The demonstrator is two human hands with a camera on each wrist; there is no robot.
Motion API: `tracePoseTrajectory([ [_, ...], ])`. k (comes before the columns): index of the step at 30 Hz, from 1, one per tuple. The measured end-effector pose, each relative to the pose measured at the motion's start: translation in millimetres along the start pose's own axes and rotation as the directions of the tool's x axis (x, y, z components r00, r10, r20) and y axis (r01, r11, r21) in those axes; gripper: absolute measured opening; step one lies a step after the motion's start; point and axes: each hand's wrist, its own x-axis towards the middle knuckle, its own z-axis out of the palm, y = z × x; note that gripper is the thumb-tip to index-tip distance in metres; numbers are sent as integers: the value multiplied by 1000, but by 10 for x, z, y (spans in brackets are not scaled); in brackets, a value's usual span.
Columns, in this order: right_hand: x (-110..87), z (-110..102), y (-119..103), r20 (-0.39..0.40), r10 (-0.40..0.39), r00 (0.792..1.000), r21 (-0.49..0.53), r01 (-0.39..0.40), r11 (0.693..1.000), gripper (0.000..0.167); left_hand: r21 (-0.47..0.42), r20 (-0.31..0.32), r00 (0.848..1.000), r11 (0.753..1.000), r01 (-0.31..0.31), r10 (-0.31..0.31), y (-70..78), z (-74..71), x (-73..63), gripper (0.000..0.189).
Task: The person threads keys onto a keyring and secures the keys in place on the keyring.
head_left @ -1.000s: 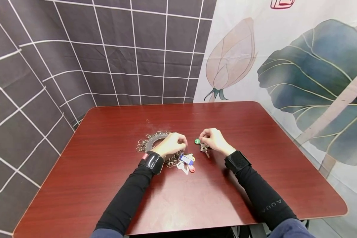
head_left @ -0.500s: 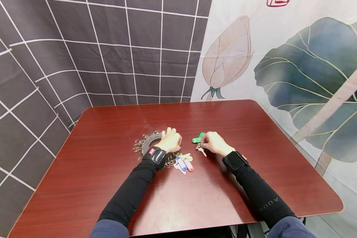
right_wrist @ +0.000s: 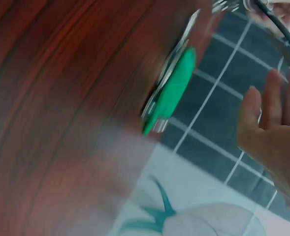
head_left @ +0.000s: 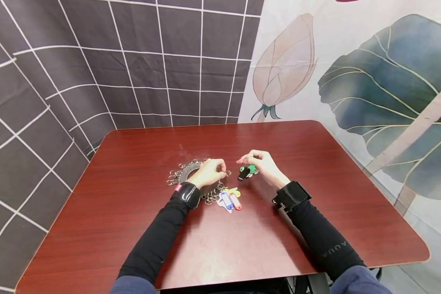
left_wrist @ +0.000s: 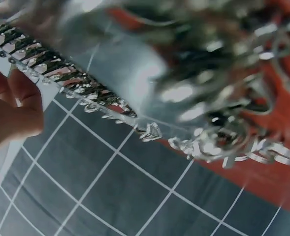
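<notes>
A large flat metal key ring (head_left: 185, 176), its rim lined with small split rings, stands tilted up under my left hand (head_left: 208, 174). Left thumb and forefinger pinch one small split ring (head_left: 228, 173) at its right side. To the right, my right hand (head_left: 263, 165) pinches the top of a black key tag (head_left: 244, 173), which hangs below the fingertips. Behind it, a green key tag (right_wrist: 172, 91) with keys lies on the table in the right wrist view. Blurred metal rings (left_wrist: 211, 147) fill much of the left wrist view.
Blue (head_left: 226, 201) and red (head_left: 235, 201) key tags and a yellow one (head_left: 234, 192) lie with keys by the large ring's near right side. The red-brown table (head_left: 114, 204) ends at a grey checked cloth (head_left: 132, 73) and a printed white cloth.
The right hand has let go of the green tag and keys and now lifts a black tag. Left fingers have closed on a small split ring and raised it slightly.
</notes>
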Motion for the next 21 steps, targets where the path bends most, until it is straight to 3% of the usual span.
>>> tracePoseTrajectory([
  [3, 38, 109, -16, -16, 73, 997, 157, -69, 985, 11, -51, -10, 1000, 998, -29, 29, -27, 5, -5, 6],
  [5, 72, 178, -3, -10, 131, 991, 152, -128, 980, 10, -78, -13, 999, 996, -40, 39, -34, 6, -15, 8],
  [9, 115, 272, 55, 23, 151, 988, -112, -148, 983, 19, -123, -16, 999, 991, -51, 50, -51, 17, -31, 8],
  [13, 123, 299, 126, 101, 107, 989, -321, -69, 945, 17, -149, -12, 998, 987, -62, 61, -55, 30, -42, 8],
  [16, 118, 313, 157, 159, 90, 983, -346, -30, 938, 16, -158, -11, 998, 985, -69, 69, -51, 26, -57, 9],
  [21, 102, 328, 123, 152, 66, 986, -320, -14, 947, 15, -189, -13, 998, 980, -61, 60, -60, 3, -73, 10],
])
